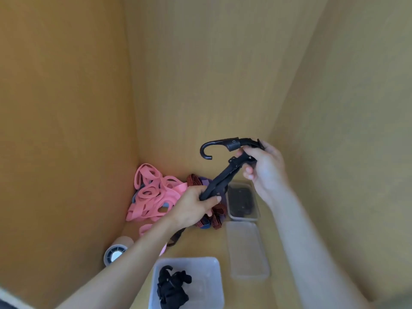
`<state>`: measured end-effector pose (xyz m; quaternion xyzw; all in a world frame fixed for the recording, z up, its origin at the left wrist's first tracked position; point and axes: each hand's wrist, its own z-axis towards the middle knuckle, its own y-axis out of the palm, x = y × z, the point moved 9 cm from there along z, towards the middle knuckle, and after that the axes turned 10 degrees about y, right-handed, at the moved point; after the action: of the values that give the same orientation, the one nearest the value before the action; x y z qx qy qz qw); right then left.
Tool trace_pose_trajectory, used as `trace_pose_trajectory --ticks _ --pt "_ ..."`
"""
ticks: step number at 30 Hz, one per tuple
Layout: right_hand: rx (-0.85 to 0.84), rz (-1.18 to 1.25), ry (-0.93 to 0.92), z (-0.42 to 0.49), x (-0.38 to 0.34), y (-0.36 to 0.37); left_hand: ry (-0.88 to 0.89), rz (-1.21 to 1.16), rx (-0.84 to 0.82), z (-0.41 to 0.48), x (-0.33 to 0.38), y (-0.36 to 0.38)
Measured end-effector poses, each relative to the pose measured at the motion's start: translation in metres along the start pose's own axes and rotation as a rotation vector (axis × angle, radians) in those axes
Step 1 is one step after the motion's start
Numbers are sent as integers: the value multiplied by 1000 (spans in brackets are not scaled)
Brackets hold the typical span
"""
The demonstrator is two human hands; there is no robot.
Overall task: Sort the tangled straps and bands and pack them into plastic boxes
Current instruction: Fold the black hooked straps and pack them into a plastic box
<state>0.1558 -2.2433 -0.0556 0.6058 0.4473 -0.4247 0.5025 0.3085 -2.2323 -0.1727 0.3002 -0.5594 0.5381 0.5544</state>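
A black strap was gripped by left hand and right hand. The six-o'clock box was part-filled; pink bands were left unsorted.

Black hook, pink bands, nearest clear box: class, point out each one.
Black hook (233, 144), head view, on its thick collar.
Pink bands (153, 192), head view, middle of the pile.
Nearest clear box (208, 286), head view, bare floor.

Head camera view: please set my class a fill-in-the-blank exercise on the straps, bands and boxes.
The left hand and right hand together hold a black strap ending in a curved ____.
The heap of flat elastic bands in the corner is mostly ____.
The clear plastic box nearest the camera contains a bundled strap coloured ____.
Missing words: hook; pink; black.
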Motion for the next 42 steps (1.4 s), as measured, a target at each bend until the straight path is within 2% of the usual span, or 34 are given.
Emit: trace_pose_trajectory --ticks 4,10,15,22,26,28,31,33,37,42 --pt "71 127 24 4 -1 -28 -87 -84 25 0 -8 -14" --pt "144 306 15 11 -11 -55 -138 -13 29 -2 -22 -35" --pt "199 315 -37 15 -27 -72 -208 34 85 -11 -51 -48" --pt "388 -65 -236 10 -52 -75 -361 -43 105 -32 -84 -58" --pt "561 -550 -473 3 -82 -67 -416 -42 104 -36 -93 -63" --pt "458 -537 -472 9 -80 -56 -431 -43 48 -36 -89 -60" --pt "173 -198 -339 23 -64 -36 -425 -189 -47 -33 -70 -50" --pt "93 -74 -260 26 -53 -29 -415 -328 -40 -30 -59 -47" --pt "163 -333 -292 27 -37 -26 -398 -304 8 -24 -49 -54" --pt "51 -637 -329 19 -11 3 -309 -396 -51 -11 -34 -42"
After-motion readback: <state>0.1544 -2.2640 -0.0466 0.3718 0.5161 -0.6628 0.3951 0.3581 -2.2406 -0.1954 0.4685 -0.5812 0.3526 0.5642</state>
